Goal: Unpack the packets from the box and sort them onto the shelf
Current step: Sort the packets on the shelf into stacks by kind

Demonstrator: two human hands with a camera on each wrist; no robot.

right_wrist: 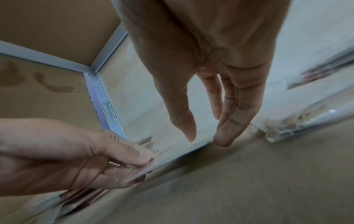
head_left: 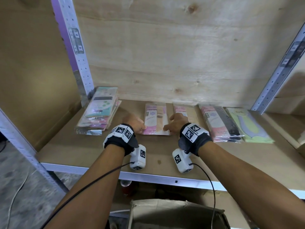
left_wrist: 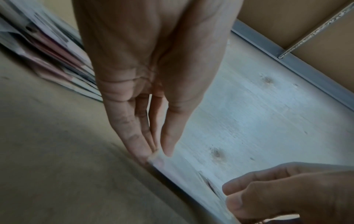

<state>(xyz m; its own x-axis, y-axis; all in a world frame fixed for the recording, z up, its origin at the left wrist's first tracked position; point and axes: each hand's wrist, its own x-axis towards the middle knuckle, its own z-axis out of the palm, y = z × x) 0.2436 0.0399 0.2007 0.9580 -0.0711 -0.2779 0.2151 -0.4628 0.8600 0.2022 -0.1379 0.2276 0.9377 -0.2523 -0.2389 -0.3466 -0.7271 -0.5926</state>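
Observation:
A pink packet (head_left: 156, 119) lies flat in the middle of the brown shelf board (head_left: 165, 151). My left hand (head_left: 142, 128) pinches its near left corner, thumb on top and fingers beneath, as the left wrist view (left_wrist: 159, 153) shows. My right hand (head_left: 166, 128) is at the near right corner. In the right wrist view its thumb and forefinger (right_wrist: 205, 140) are nearly straight and a little apart, with the tips touching the packet's edge (right_wrist: 172, 157). The cardboard box (head_left: 173, 214) stands on the floor below the shelf, between my arms.
A stack of packets (head_left: 99, 111) topped by a teal one lies at the shelf's left. To the right are a beige packet (head_left: 183, 111), a pink and black stack (head_left: 221, 123) and green packets (head_left: 247, 126). Metal uprights (head_left: 77, 52) and a plywood back wall (head_left: 165, 55) bound the bay.

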